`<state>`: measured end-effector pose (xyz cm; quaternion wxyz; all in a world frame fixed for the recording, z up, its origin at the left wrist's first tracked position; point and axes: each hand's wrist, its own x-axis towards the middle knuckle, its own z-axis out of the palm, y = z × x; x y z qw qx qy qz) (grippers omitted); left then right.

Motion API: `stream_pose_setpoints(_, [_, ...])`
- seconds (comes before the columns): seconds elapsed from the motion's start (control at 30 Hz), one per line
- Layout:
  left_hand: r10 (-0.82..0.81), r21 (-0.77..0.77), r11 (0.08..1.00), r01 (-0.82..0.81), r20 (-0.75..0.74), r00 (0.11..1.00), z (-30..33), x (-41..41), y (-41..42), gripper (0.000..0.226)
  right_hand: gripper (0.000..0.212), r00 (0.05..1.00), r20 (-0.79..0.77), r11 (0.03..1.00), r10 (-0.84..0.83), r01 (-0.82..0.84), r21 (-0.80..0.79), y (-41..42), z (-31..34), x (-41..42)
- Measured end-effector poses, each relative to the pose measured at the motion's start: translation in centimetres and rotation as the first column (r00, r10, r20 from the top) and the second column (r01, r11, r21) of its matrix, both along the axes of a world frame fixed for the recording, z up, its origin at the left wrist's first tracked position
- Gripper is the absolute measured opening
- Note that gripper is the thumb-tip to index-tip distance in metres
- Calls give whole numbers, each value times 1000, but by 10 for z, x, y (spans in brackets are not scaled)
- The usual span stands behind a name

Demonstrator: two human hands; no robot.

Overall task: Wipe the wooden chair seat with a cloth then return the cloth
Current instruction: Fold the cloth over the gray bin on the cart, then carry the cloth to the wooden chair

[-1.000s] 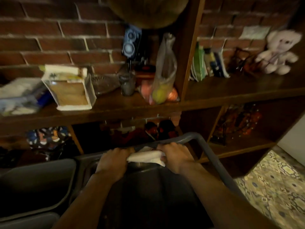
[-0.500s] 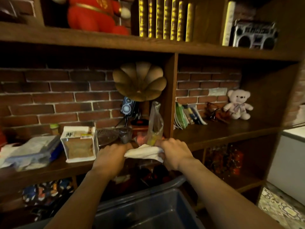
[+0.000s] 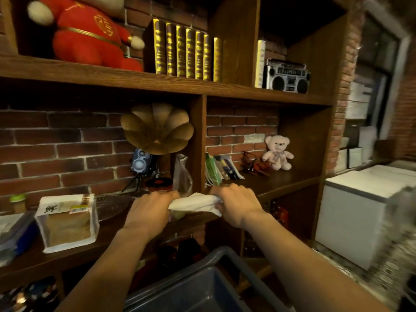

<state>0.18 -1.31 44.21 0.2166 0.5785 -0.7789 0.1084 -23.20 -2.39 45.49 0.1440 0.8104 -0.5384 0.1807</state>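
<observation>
A white cloth (image 3: 195, 202) is stretched between both of my hands, in front of the middle shelf of a wooden bookcase. My left hand (image 3: 149, 209) grips its left end with the fingers curled shut. The cloth's right end is bunched inside my right hand (image 3: 236, 204). Both hands hover at the height of the shelf board (image 3: 265, 185), just before its front edge. No wooden chair seat is in view.
A grey plastic bin (image 3: 202, 289) sits below my forearms. On the shelf stand a paper bag (image 3: 67, 221), a gramophone horn (image 3: 157, 129), a clear plastic bag (image 3: 182, 174), books (image 3: 220, 168) and a teddy bear (image 3: 278, 153). A white chest (image 3: 360, 199) stands at right.
My view has tilted upward from the bin to the shelves. Both hands have risen with the cloth from the bin's rim to shelf height, grip unchanged.
</observation>
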Motion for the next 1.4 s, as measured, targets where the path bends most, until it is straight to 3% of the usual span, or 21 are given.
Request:
stream_pose_setpoints(0.17, [-144,-78,986,144,11,990,-10,-60,-16,40,29,986,-14,986,-167,167,13,13,-11,-59])
stream_pose_setpoints(0.4, [-338,-27,940,339,28,941,-28,-182,-28,40,33,925,5,925,-380,379,32,51,-32,-167])
stream_pose_setpoints(1.0, [-768,-15,639,769,28,639,-58,-582,25,41,29,639,55,641,-767,761,96,201,-63,-510])
stream_pose_setpoints(1.4, [-884,79,466,881,11,467,-113,-675,38,47,46,503,57,506,-862,848,159,244,-120,-574])
